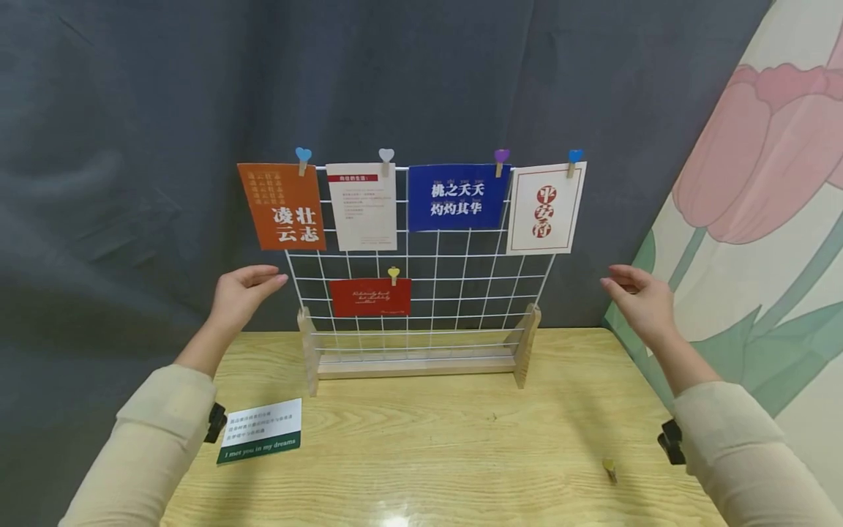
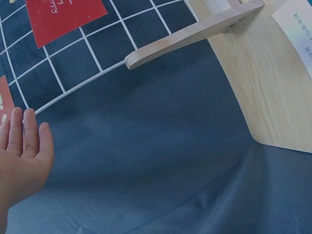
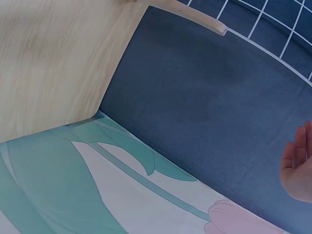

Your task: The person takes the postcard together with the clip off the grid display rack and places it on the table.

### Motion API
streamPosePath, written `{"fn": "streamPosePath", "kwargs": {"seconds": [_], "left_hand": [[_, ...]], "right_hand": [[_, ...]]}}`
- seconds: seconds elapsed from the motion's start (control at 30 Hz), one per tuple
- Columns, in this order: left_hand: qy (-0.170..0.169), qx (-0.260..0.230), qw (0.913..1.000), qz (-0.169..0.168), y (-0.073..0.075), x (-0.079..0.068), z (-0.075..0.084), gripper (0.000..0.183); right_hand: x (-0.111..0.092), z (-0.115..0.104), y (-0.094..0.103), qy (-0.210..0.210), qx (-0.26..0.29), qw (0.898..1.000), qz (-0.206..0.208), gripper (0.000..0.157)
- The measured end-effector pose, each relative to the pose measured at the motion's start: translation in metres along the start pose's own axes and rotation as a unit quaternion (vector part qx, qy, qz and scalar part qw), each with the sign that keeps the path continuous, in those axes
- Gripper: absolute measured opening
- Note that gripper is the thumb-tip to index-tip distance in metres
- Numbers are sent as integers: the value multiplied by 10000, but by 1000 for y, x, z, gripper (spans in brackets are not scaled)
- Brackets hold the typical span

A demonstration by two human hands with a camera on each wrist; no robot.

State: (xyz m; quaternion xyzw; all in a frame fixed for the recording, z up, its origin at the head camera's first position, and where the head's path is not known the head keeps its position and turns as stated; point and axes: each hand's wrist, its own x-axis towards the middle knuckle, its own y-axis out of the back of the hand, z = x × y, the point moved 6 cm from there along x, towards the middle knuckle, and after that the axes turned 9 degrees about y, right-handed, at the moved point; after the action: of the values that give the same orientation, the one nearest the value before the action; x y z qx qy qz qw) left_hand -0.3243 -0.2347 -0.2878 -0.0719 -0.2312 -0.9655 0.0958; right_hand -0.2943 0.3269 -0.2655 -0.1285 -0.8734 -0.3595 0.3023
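Observation:
Left of the white wire grid (image 1: 421, 256) my left hand (image 1: 246, 293) is raised with relaxed fingers and holds nothing; its fingertips are near the grid's edge. Out to the right of the grid, my right hand (image 1: 639, 300) hangs in the air, also holding nothing. Along the grid's top, heart clothespins pin an orange card (image 1: 286, 208), a white text card (image 1: 364, 208), a blue card (image 1: 457, 197) and a white card with red circles (image 1: 546, 208). Lower down, a yellow heart clothespin (image 1: 394, 274) pins a red card (image 1: 371, 297).
The grid stands in a wooden base (image 1: 416, 366) on the wood-grain table (image 1: 421, 446). A green and white card (image 1: 260, 432) lies at the table's left; a loose clothespin (image 1: 610, 471) lies at the right. Behind hangs a dark curtain (image 1: 165, 110), with a tulip-print cloth (image 1: 777, 183) at the right.

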Motion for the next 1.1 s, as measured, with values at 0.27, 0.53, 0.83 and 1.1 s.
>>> {"fn": "streamPosePath", "kwargs": {"seconds": [0.27,0.53,0.83,1.1], "left_hand": [[-69,-230,9996,-134,-6,3,10,51],[-129,-200,9993,-280,-15,2,21,50],[-277,-217,9988,-327,-23,5,30,48],[-305,-463,9968,-567,-37,8,39,49]], "right_hand": [[7,-10,1,211,-80,9997,-43,35],[12,-13,-3,227,-66,9997,31,34],[17,-21,-9,155,-10,9999,22,36],[20,-27,-13,283,-50,9996,24,34]]}}
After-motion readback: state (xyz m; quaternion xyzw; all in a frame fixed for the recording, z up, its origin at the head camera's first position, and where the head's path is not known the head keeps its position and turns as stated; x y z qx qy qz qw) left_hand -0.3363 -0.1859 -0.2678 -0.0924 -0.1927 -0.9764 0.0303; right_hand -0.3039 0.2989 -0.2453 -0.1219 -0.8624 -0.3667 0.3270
